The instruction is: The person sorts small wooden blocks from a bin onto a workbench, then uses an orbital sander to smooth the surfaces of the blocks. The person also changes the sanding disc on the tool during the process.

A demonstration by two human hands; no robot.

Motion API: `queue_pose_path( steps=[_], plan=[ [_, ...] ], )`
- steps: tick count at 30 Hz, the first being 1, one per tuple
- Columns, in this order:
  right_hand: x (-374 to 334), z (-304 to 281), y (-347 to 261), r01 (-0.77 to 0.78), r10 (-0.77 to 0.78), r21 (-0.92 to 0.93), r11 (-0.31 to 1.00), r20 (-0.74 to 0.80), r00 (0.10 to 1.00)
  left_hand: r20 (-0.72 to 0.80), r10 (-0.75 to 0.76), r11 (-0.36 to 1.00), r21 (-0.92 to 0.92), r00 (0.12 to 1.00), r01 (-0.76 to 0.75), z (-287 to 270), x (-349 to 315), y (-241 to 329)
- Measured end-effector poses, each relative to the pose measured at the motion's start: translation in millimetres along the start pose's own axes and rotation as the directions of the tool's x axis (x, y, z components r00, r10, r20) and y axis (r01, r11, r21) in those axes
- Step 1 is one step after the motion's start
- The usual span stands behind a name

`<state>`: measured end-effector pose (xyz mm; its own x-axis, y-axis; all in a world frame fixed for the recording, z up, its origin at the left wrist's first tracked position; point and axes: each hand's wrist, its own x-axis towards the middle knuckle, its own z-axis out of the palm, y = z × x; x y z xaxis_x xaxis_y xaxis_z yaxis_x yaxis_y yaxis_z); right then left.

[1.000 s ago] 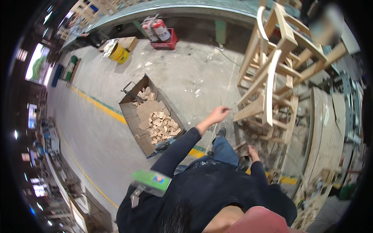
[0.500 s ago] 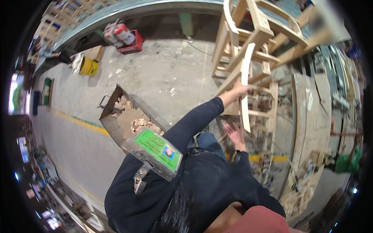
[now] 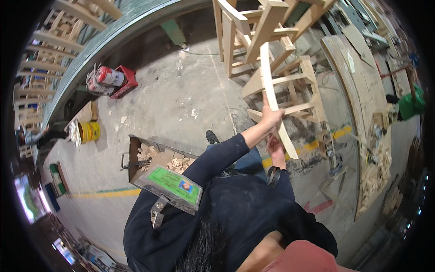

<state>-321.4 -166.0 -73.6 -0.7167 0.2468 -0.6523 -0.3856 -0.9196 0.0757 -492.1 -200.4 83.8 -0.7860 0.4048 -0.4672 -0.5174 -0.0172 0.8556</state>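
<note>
A long, pale curved wooden slat [image 3: 269, 86] slants across the space in front of me. My left hand [image 3: 272, 117] grips it below its middle, thumb and fingers closed round it. Close beneath, my right hand [image 3: 275, 147] is beside the slat's lower part, palm partly showing and fingers apart. The slat and my left hand hide some of those fingertips, so contact with the wood is unclear. Just beyond the slat stand bare wooden chair frames [image 3: 267, 31], and a smaller wooden frame [image 3: 312, 84] is to their right.
A box of wood offcuts [image 3: 133, 156] lies at my left. Farther off are fire extinguishers [image 3: 111, 77] in a red stand and a yellow bucket [image 3: 89, 131]. A long wooden board [image 3: 358, 86] runs along the right, and a metal-edged bench [image 3: 149, 16] spans the far side.
My view has turned to the right. The slat, still in my left hand, has come nearer my body, and my right hand has moved up from well apart to close beside it.
</note>
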Motion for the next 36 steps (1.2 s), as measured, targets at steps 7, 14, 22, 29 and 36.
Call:
queue_pose_path(
  steps=[7, 14, 22, 29, 36],
  plan=[
    [-23, -50, 61, -0.181, 0.175, -0.232, 0.956, -0.049, 0.983, 0.014, -0.152, 0.988, 0.031, 0.988, 0.152, -120, 8, 24],
    [-50, -23, -23, -0.280, -0.020, -0.852, 0.443, -0.322, 0.946, 0.109, -0.241, 0.969, 0.088, 0.964, 0.233, -219, -8, 58],
    [27, -49, -142, -0.385, -0.582, -0.722, -0.575, 0.030, 0.813, -0.033, -0.173, 0.958, 0.227, 0.984, 0.176, -220, -32, 71],
    [93, -51, -165, -0.364, -0.472, -0.761, -0.537, -0.086, 0.877, -0.145, 0.007, 0.886, 0.460, 0.989, 0.061, -214, -15, 64],
    [109, -26, -135, -0.308, -0.242, -0.938, -0.159, -0.265, 0.933, -0.128, -0.114, 0.906, 0.394, 0.985, 0.156, -262, -26, 87]
  ],
)
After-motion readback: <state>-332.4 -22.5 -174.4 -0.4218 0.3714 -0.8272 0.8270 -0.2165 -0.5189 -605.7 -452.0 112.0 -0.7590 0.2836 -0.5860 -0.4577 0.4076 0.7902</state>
